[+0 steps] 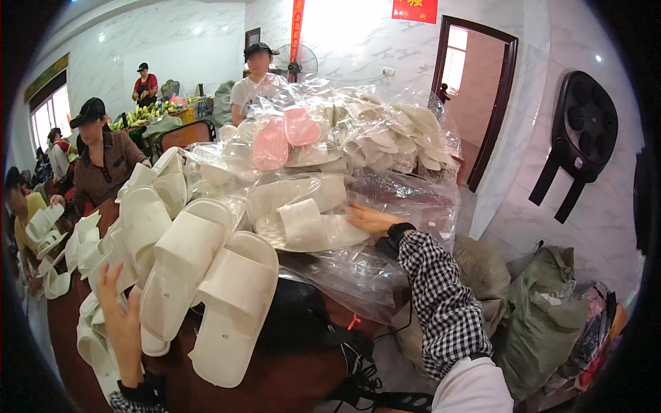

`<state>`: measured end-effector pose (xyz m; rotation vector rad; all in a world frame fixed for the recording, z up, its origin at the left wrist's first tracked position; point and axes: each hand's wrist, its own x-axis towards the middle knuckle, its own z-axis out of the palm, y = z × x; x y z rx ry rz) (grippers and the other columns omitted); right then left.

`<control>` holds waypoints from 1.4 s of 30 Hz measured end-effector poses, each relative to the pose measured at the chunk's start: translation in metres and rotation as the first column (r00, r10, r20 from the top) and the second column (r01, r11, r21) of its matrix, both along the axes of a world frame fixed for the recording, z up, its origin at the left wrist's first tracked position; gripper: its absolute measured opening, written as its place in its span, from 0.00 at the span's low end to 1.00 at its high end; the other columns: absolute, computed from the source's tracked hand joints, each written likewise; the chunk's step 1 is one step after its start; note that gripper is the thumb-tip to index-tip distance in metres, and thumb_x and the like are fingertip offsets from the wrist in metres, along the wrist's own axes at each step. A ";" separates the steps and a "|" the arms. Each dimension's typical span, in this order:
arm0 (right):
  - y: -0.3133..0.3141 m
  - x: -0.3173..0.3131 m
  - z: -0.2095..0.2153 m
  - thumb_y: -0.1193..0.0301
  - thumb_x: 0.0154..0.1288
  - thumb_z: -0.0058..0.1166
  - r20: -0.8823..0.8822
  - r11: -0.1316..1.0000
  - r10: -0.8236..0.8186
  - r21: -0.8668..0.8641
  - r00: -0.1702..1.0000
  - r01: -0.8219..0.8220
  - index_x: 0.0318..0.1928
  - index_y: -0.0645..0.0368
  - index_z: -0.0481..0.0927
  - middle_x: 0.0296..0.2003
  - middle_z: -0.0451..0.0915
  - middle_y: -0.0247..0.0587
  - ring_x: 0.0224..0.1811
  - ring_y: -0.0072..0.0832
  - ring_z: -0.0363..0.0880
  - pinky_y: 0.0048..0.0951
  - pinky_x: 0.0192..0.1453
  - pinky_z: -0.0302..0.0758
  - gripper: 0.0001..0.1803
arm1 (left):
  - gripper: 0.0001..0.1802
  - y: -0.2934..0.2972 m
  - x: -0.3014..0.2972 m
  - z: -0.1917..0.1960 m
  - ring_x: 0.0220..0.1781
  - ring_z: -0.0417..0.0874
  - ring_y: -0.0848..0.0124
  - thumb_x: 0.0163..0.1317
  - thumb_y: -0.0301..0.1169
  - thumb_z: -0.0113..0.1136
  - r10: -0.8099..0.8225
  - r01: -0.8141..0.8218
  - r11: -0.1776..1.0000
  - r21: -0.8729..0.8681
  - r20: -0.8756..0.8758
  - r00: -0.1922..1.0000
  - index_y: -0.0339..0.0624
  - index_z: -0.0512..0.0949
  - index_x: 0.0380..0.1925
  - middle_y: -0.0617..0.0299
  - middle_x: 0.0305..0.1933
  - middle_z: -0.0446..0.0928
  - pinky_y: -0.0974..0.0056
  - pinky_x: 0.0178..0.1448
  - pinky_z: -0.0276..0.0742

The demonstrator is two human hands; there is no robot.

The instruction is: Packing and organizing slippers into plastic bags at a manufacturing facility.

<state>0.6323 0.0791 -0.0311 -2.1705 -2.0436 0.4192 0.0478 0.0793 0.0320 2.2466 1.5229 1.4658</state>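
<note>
My left hand (pixel 122 323) is raised at the lower left, fingers apart and nothing in it, beside a stack of cream slippers (pixel 237 310). My right hand (pixel 372 219) reaches to the middle with its fingers stretched out, touching the heel end of a cream slipper (pixel 303 227). That slipper lies partly over another one, on crumpled clear plastic bags (pixel 372 265). Behind them, clear plastic covers a heap of cream slippers (pixel 385 131) and a pair of pink slippers (pixel 268 143). The undersides of my right fingers are hidden.
More slippers (pixel 86 241) spread along the left of the dark red table (pixel 303 372). A black bag (pixel 296 316) with cords lies at its near edge. Stuffed sacks (pixel 544 316) stand on the right floor. Co-workers sit at the left, one person (pixel 258 79) behind the heap.
</note>
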 end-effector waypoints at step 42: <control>-0.010 -0.107 0.019 0.56 0.73 0.46 0.272 0.591 0.719 0.244 0.639 -0.769 0.70 0.48 0.63 0.67 0.66 0.47 0.68 0.40 0.65 0.44 0.73 0.59 0.29 | 0.25 0.086 0.300 0.038 0.56 0.72 0.48 0.52 0.20 0.53 -0.810 0.838 0.540 0.082 -0.223 0.543 0.35 0.71 0.54 0.45 0.53 0.71 0.52 0.61 0.68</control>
